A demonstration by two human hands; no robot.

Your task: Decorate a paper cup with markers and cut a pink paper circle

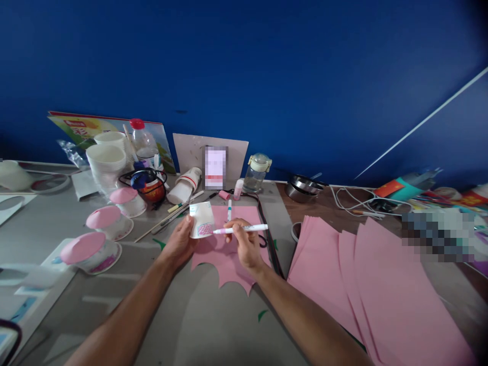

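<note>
Centrally held card (206,214): white, above the pink sheet, with blue marks along its top and pink hatching near its lower edge.
Left hand (178,241): closed on the card's left side, thumb in front.
Right hand (247,248): fingers pinched round a white marker (253,228), its pink tip at the right edge of the hatching.
Pink sheet (227,269): flat on the grey table (198,330) under both hands, its near edge cut in scallops (the points face the person).
Dark loop (263,241): beside the right hand, perhaps a scissors handle, mostly hidden.
Second marker (229,210): on the sheet, just beyond the right hand.
Beyond the sheet: a glue stick (238,190), a lidded jar (256,175) and a phone (215,165) upright against a pale board (186,151).
Left side: three pink-topped cups in a row, the nearest (84,247) largest in view; behind them, a cup stack (109,165) and a red-capped bottle (142,138).
Right side: overlapping pink papers (318,249), with steel bowls (302,190) behind.
Back: a blue wall (244,76).
</note>
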